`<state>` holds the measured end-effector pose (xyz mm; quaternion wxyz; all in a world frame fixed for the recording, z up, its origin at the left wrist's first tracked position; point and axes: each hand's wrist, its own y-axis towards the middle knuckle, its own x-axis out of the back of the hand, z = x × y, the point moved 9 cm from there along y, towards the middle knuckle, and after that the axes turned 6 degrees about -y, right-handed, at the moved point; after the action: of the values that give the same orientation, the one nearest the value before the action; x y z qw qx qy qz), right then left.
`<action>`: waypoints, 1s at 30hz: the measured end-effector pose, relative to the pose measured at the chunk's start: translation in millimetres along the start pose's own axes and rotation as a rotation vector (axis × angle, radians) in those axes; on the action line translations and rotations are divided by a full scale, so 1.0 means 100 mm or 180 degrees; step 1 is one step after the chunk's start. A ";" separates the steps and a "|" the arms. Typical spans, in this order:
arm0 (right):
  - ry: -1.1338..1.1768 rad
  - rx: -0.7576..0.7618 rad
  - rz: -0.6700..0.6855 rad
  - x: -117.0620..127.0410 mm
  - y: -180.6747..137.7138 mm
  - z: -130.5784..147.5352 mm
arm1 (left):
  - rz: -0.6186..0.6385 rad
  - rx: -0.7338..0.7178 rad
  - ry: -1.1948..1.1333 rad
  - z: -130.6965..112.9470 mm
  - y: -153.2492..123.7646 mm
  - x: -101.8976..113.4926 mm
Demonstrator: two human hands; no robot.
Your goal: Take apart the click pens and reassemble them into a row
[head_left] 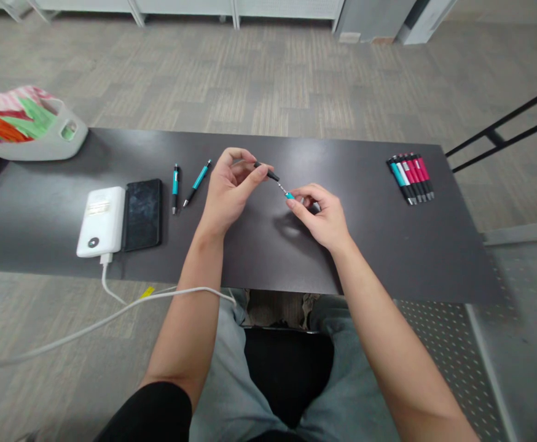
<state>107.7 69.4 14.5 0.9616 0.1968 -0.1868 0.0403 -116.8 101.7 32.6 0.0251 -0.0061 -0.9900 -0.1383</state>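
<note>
Teal pen (pixel 274 177) sat mid-frame, sections not closed up: your left hand's (pixel 228 193) fingers pinched its black section (pixel 268 172), your right hand's (pixel 321 216) its teal barrel (pixel 289 196), thin core (pixel 282 188) exposed. Two pens (pixel 175 189) left of centre, plus the right-side row (pixel 411 178), looked whole.

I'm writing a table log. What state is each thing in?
Black pen part: held in left hand
Teal pen part: held in right hand
Metal piece: exposed between them
Two loose pens: lying apart
Pen row: side by side
Power bank: cable plugged in
Black device: face dark
White basket: filled
</note>
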 end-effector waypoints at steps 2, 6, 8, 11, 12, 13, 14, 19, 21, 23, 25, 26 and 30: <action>-0.0010 -0.0019 -0.0048 0.02 -0.01 -0.01 | 0.0019 0.0034 -0.0007 -0.02 0.00 -0.02; 0.0006 -0.0002 -0.0015 0.01 -0.01 -0.01 | -0.0009 0.0047 -0.0017 -0.05 0.00 0.01; 0.0019 -0.0001 0.0037 0.00 -0.01 -0.01 | 0.0000 0.0013 -0.0069 -0.06 0.00 0.03; 0.0017 -0.0061 0.0047 -0.01 0.00 0.00 | 0.0101 0.0034 -0.0001 -0.04 -0.01 0.04; 0.0010 -0.0071 0.0040 -0.01 0.00 0.01 | 0.0140 0.0068 0.0050 -0.03 -0.01 0.03; 0.0003 -0.0072 0.0038 -0.01 0.00 0.01 | 0.0179 0.0111 0.0084 -0.01 -0.02 0.02; -0.0002 -0.0059 0.0035 -0.01 -0.01 0.02 | 0.0218 0.0151 0.0074 0.00 -0.03 0.01; 0.0025 0.0145 -0.0049 0.00 -0.02 0.05 | 0.0537 0.0232 -0.0467 0.00 -0.07 -0.16; -0.0050 0.0188 -0.0082 0.01 -0.02 0.05 | 0.0593 0.0205 -0.0597 -0.02 -0.07 -0.21; -0.0180 0.0208 -0.0133 0.02 -0.01 0.06 | 0.0532 0.0154 -0.0602 -0.02 -0.05 -0.20; -0.0285 0.0220 -0.0219 0.04 -0.01 0.07 | 0.0441 0.0105 -0.0554 -0.02 -0.04 -0.18; -0.0306 0.0222 -0.0257 0.05 -0.01 0.07 | 0.0408 0.0086 -0.0533 -0.02 -0.03 -0.17; -0.0162 0.0122 -0.0280 0.03 -0.03 0.05 | 0.0371 0.0095 -0.0505 -0.02 -0.02 -0.16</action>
<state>109.2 65.0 19.0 0.9534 0.2242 -0.2017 -0.0034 -100.9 99.1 33.0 -0.0452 -0.0741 -0.9889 -0.1210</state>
